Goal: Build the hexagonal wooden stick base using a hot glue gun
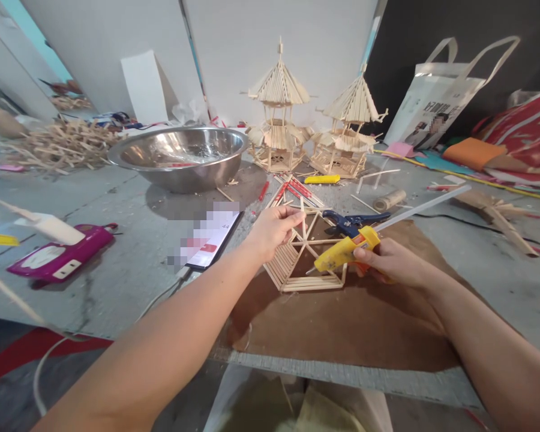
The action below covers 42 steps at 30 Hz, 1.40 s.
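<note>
My right hand (pixel 389 262) grips a yellow hot glue gun (pixel 342 253), a long clear glue stick (pixel 425 207) jutting from its back. The nozzle points down and left over a six-sided frame of wooden sticks (pixel 312 283), whose left and front sections are filled with parallel sticks. At the far side of the frame, my left hand (pixel 276 229) pinches a short light wooden stick (pixel 303 210) upright between thumb and fingertips. The frame lies on a brown board (pixel 342 336). Just behind the glue gun is a dark blue cutter (pixel 353 222).
Two stick pavilions (pixel 279 90) stand at the back, beside a steel basin (pixel 180 159). Red-and-white sticks (pixel 297 189) and a yellow utility knife (pixel 321 179) lie behind the frame. A phone (pixel 213 237) and purple power strip (pixel 67 252) are on the left; a white bag (pixel 425 111) stands right.
</note>
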{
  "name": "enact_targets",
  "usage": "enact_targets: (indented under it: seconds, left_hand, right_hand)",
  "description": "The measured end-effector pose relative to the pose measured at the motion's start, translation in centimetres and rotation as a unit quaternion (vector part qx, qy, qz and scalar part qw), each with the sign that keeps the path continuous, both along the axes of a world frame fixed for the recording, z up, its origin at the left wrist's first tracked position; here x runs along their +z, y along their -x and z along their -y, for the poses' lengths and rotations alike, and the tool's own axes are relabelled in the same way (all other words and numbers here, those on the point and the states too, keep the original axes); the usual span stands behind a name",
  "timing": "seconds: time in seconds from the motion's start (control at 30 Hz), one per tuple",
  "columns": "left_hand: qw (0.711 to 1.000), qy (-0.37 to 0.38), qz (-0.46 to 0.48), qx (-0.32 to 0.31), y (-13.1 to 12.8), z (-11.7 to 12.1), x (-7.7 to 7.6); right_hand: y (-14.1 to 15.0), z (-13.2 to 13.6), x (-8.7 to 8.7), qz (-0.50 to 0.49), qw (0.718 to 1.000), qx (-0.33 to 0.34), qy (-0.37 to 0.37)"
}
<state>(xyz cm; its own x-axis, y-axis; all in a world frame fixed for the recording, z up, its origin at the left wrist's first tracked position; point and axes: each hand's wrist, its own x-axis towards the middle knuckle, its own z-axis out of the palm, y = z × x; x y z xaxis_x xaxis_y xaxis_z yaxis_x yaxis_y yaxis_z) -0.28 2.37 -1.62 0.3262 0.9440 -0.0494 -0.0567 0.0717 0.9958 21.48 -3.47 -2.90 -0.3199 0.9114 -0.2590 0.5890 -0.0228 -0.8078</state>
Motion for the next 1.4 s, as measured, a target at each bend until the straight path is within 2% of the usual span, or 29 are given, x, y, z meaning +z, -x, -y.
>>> enact_targets:
  seconds: [0.93, 1.4]
  left_hand:
    - [1.000, -0.013, -0.027, -0.001, -0.2, 0.3, 0.2]
    - [0.999, -0.015, -0.035, -0.017, -0.1, 0.3, 0.2]
  right_hand:
    - [1.2, 0.2, 0.7, -0.010, 1.000, 0.007, -0.010]
    - [0.1, 0.1, 0.6, 0.025, 1.000, 0.002, -0.007]
